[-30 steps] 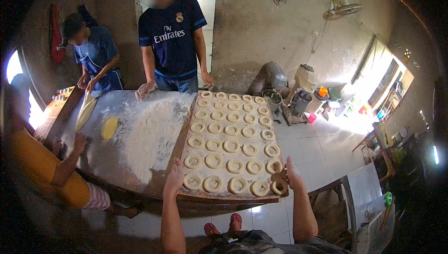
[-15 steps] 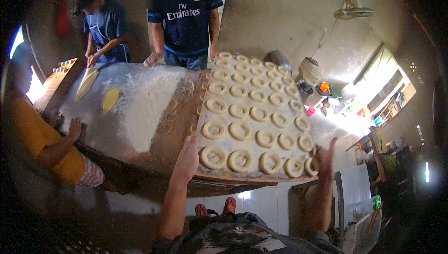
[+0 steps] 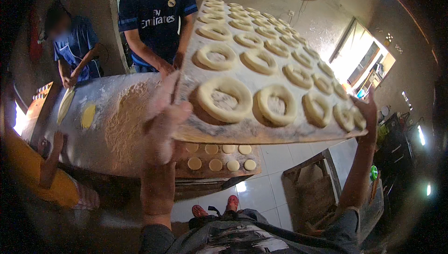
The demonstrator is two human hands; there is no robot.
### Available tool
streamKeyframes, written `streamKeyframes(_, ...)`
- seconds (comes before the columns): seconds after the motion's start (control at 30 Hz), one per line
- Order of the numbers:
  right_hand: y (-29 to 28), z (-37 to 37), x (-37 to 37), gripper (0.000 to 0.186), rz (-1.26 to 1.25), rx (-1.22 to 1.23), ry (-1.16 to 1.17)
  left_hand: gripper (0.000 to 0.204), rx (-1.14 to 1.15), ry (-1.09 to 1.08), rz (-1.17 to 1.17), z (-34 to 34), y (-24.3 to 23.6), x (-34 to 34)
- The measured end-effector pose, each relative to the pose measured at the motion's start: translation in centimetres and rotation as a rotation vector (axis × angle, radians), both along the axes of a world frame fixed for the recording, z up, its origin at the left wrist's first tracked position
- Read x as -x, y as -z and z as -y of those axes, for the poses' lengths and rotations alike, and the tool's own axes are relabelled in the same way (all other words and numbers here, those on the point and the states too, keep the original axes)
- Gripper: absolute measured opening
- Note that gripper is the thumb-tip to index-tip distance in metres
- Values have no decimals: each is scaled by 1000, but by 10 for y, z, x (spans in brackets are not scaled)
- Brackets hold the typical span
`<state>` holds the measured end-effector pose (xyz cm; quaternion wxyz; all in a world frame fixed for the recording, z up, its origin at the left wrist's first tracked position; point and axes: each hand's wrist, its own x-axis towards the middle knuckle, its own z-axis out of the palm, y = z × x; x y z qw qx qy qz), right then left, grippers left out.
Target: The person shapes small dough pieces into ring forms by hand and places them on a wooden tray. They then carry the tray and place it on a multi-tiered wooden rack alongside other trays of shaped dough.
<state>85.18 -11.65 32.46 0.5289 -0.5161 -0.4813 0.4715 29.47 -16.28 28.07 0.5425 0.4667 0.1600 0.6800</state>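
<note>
A floured grey tabletop (image 3: 105, 86) spans the left; at right a broad wooden board (image 3: 242, 74) is raised, left hand (image 3: 165, 125) and right hand (image 3: 367, 114) clamped on opposite edges, presumably for balance; its pale dough rings (image 3: 204, 100) sit apart, probably against sticking.

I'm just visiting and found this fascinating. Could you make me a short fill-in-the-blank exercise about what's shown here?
1. The right hand is at the right side of the raised board, and the left hand is at its ____ side.
2. Each dough piece on the raised board has a ____ in its middle.
3. The person's footwear is coloured ____.

Missing words: left; hole; red.
</note>
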Motion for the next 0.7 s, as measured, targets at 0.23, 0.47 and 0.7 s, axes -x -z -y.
streamKeyframes(0.23, -49, 25, -25, 51, 888, -873, 404, 60, -203, 389, 292, 22, -53, -16)
streamKeyframes(0.47, -83, 32, -13, 44, 1791, -964, 1352, 56, -562, -5, 52, 63, -89, -80)
streamKeyframes(0.7, -107, 36, -31, 39, 1527, -1560, 1088, 55, -629, -257, -15, 152, -112, -164)
